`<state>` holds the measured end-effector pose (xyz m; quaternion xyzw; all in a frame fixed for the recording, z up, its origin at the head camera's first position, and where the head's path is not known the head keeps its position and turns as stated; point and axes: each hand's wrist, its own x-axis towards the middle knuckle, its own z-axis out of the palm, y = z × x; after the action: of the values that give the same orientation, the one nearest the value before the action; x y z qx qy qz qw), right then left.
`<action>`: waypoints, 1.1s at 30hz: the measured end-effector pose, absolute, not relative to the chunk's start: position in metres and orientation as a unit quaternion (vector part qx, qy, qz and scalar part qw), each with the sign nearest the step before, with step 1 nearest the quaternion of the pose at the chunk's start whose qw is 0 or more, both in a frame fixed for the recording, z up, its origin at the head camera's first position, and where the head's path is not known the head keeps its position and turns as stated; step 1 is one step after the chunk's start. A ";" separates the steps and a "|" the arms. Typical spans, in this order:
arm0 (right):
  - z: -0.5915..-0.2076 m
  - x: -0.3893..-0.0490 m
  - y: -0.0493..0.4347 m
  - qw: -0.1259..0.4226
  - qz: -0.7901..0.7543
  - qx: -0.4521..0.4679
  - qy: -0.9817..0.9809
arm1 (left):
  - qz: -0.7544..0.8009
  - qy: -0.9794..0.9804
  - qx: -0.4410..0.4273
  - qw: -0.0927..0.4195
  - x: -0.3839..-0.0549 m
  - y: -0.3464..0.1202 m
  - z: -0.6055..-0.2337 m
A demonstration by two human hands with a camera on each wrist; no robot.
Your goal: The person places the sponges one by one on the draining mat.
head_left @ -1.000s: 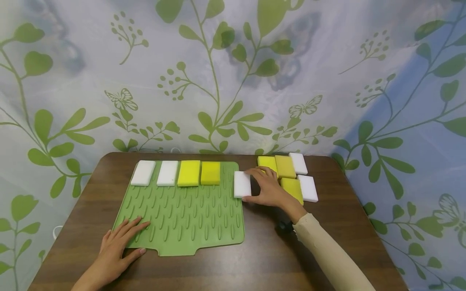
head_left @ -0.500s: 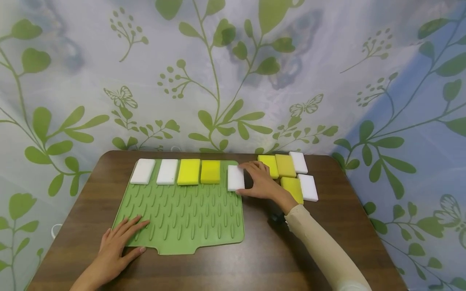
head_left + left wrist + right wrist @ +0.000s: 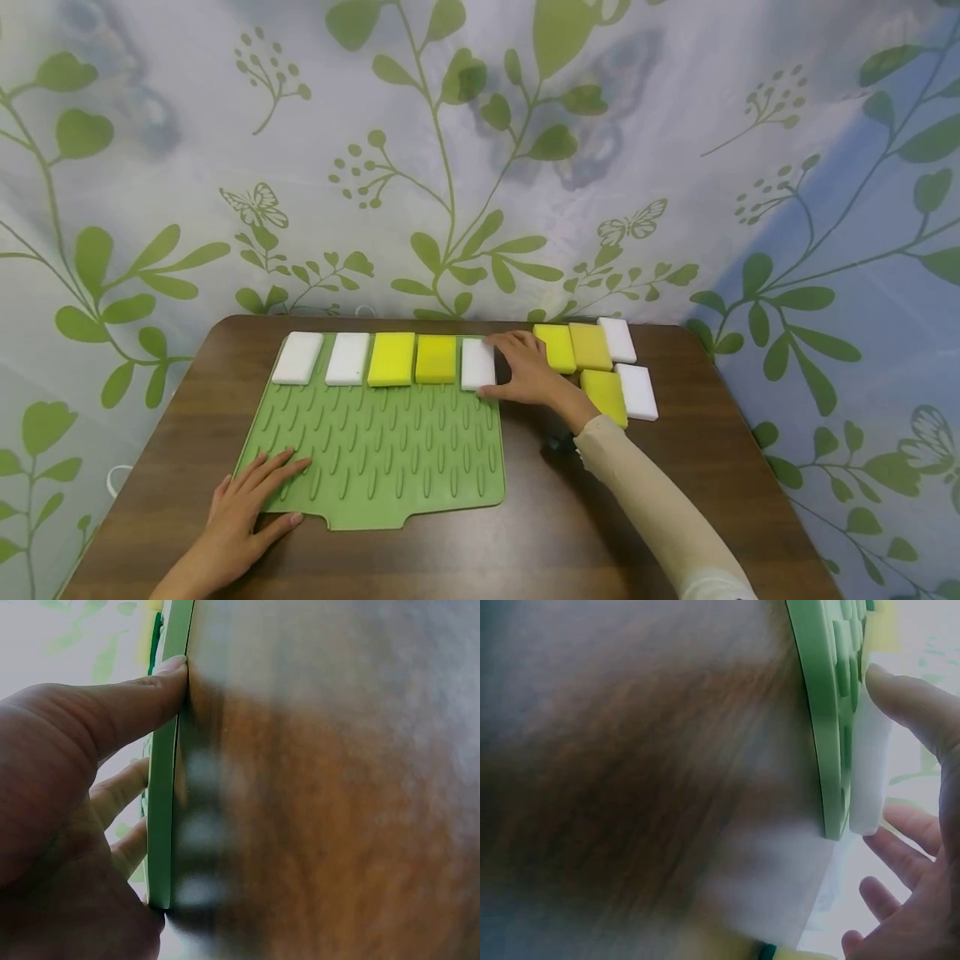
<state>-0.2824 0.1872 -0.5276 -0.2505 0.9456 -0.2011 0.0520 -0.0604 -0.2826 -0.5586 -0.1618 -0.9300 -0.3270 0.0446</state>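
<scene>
A green ridged mat (image 3: 390, 450) lies on the table, with a row of sponges along its far edge. From the left come a white sponge (image 3: 297, 358), a second white sponge (image 3: 347, 359), a bright yellow sponge (image 3: 392, 359) and a darker yellow sponge (image 3: 436, 359). My right hand (image 3: 525, 372) pinches another white sponge (image 3: 477, 364) by its ends at the mat's far right corner. In the right wrist view, this white sponge (image 3: 871, 765) stands close against the mat's surface. My left hand (image 3: 243, 521) rests with spread fingers on the mat's near left corner.
To the right of the mat lie a yellow sponge (image 3: 555, 348), a duller yellow sponge (image 3: 591, 346), a white sponge (image 3: 617, 340), a nearer yellow sponge (image 3: 603, 397) and a nearer white sponge (image 3: 637, 392). Behind the brown table (image 3: 570, 533) hangs a leaf-patterned curtain (image 3: 300, 150).
My right hand has carried the white sponge leftward and away from me, from beside the mat's right edge to the end of the row. The left hand has stayed in place.
</scene>
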 end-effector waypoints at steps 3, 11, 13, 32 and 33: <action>-0.528 -0.285 0.186 0.052 -0.203 -0.250 0.945 | -0.327 -0.930 -0.162 0.045 -0.061 -0.282 -0.557; -0.529 -0.287 0.186 0.055 -0.198 -0.251 0.946 | -0.332 -0.928 -0.163 0.045 -0.061 -0.280 -0.556; -0.529 -0.287 0.186 0.057 -0.194 -0.252 0.946 | -0.333 -0.928 -0.164 0.046 -0.061 -0.280 -0.556; -0.530 -0.274 0.188 0.049 -0.203 -0.254 0.944 | -0.339 -0.925 -0.166 0.046 -0.059 -0.282 -0.558; -0.529 -0.272 0.189 0.048 -0.203 -0.254 0.944 | -0.339 -0.925 -0.166 0.047 -0.059 -0.283 -0.558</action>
<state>-0.2723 0.1888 -0.5294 -0.2544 0.9443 -0.2034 0.0478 -0.0592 -0.2826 -0.5581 -0.1656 -0.9250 -0.3389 0.0468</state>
